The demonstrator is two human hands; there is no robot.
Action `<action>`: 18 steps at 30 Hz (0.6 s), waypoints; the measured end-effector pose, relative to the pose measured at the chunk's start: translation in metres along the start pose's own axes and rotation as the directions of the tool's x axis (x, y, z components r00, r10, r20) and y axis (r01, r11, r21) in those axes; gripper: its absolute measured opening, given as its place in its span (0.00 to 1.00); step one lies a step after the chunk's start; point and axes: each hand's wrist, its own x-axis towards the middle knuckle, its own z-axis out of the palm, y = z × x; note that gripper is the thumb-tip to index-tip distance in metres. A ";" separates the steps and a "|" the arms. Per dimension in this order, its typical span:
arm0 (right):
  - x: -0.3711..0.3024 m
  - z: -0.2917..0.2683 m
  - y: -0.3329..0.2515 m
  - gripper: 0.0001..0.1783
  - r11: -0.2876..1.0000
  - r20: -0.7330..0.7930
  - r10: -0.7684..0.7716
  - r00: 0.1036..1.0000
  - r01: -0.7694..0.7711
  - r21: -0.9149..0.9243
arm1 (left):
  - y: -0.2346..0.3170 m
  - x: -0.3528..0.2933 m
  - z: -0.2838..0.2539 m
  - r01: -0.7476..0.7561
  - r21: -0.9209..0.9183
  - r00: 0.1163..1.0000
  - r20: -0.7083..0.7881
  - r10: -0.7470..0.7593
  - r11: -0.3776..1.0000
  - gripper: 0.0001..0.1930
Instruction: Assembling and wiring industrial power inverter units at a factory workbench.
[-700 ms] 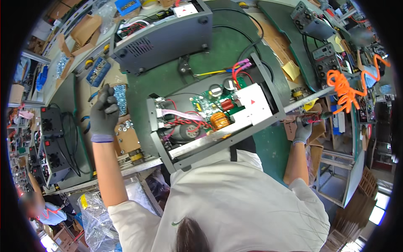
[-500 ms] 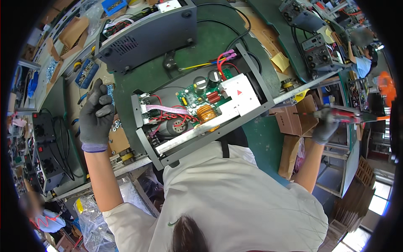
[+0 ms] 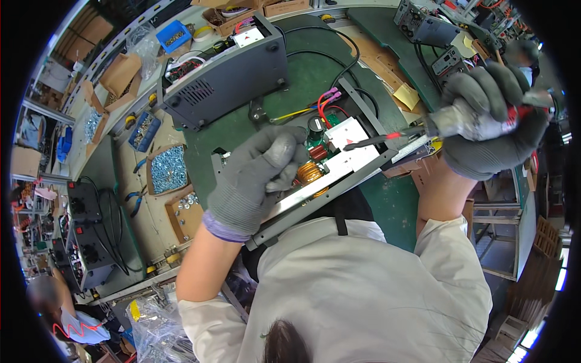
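My left hand [image 3: 254, 178], in a grey glove with a purple cuff, is over the left part of an open metal chassis [image 3: 302, 209]. Its fingers are curled and the thumb is pressed to them; whatever they pinch, if anything, is too small to make out. A power screwdriver [image 3: 463, 123] is in my gloved right hand [image 3: 496, 130], its long dark bit pointing left above the white plate [image 3: 354, 154] in the chassis. Beside that plate are a copper coil [image 3: 310, 173], a black capacitor [image 3: 316, 127] and red wires [image 3: 324, 109]. My left hand hides the chassis's left end.
A second grey unit [image 3: 227, 78] stands behind the chassis on the green mat. To the left are a box of small screws [image 3: 168, 169], a tray of nuts [image 3: 184, 215], blue-handled pliers [image 3: 137, 198] and a blue bin [image 3: 143, 131]. Another person [image 3: 72, 311] is at far left.
My left hand has moved right from the parts trays to over the chassis, fingers still curled. My right hand has brought the power screwdriver up and inward, its bit now above the white plate.
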 end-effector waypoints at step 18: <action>0.014 -0.012 0.047 0.23 0.992 0.257 0.098 0.961 -0.075 -0.100 | -0.009 0.009 -0.007 0.082 -0.049 0.990 -0.115 -0.087 0.995 0.25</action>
